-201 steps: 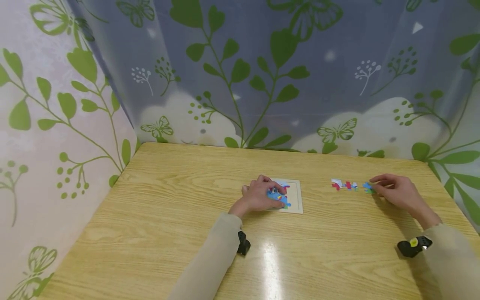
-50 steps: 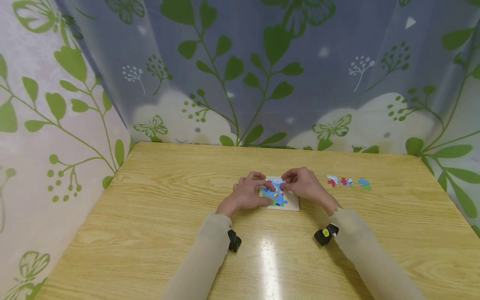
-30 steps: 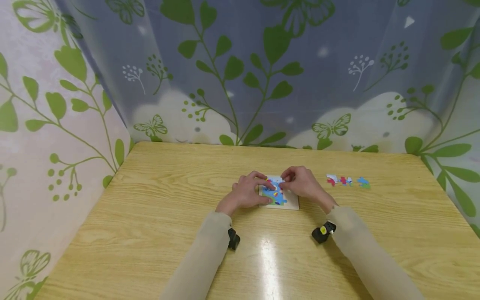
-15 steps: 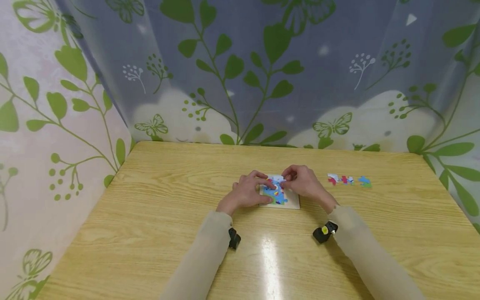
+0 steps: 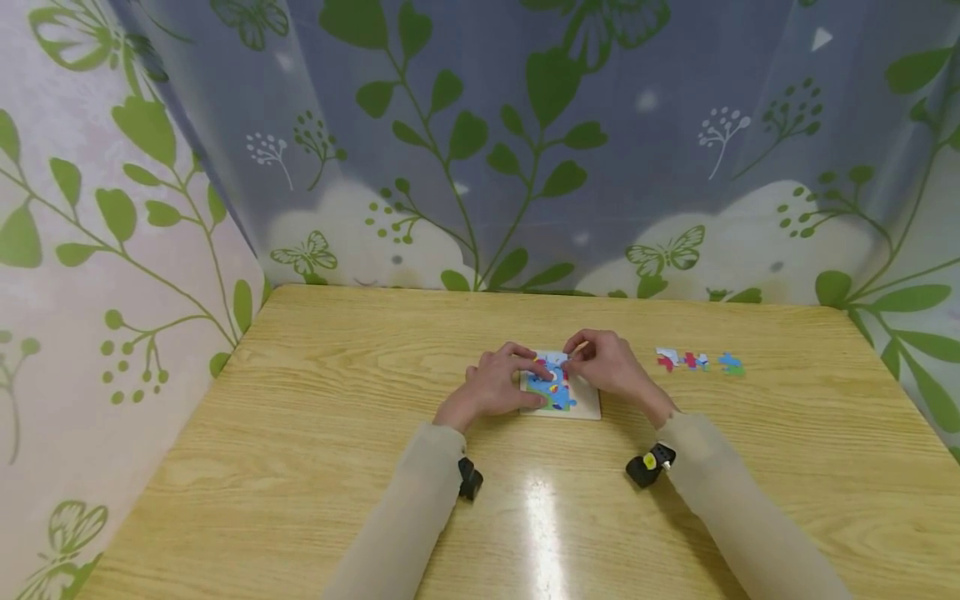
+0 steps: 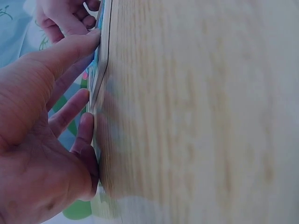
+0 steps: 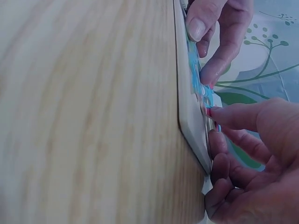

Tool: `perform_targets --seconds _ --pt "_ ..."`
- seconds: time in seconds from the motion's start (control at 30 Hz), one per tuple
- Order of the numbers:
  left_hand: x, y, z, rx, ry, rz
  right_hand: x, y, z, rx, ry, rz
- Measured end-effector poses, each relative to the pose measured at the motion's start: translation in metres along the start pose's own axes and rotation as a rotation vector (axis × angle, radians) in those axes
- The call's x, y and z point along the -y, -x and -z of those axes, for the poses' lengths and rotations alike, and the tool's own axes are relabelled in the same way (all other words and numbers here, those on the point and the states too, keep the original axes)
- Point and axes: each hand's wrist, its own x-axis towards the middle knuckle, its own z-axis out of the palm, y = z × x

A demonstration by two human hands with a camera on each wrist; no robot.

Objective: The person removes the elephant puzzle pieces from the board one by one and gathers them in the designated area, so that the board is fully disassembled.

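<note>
A small jigsaw puzzle board (image 5: 587, 406) with a pale frame lies on the table, its left part covered by joined blue, green and white pieces (image 5: 556, 401). My left hand (image 5: 491, 384) rests over that side, thumb and extended fingers pressing on the pieces. At the board's upper right, my right hand (image 5: 609, 365) pinches a puzzle piece (image 7: 209, 112) with a red edge between thumb and fingertips. The fingers hide most of that piece. In the right wrist view, the left thumb (image 7: 197, 28) lies on the joined pieces.
Loose puzzle pieces lie right of the board: a white-and-red one (image 5: 666, 358), a red one with white and blue (image 5: 691, 360), and a blue-green one (image 5: 731, 363). The wooden table (image 5: 315, 433) meets a patterned curtain (image 5: 420, 167) at its back edge.
My right hand has moved left from the loose pieces to the board since the earliest frame. Over the last second or so both hands stay nearly still there.
</note>
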Motion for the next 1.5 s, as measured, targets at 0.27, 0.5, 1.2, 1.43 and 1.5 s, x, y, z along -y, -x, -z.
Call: perform_targets --seconds 0.27,0.5,1.2,1.43,1.5 --pt "0.0 0.0 0.001 0.001 -0.009 -0.002 0.002 -0.003 0.0 0.005 -0.037 -0.043" --pt "0.0 -0.001 0.0 0.003 -0.009 0.004 -0.001 -0.003 0.001 0.012 -0.1 -0.037" --pt "0.0 0.001 -0.001 -0.01 -0.004 0.009 -0.012 0.016 0.021 -0.001 -0.122 0.007" --pt "0.0 0.001 -0.002 -0.014 -0.01 0.01 -0.017 0.024 0.029 0.009 -0.116 0.012" --pt "-0.001 0.001 -0.002 -0.013 -0.011 0.011 -0.018 0.026 0.032 0.008 -0.121 0.008"
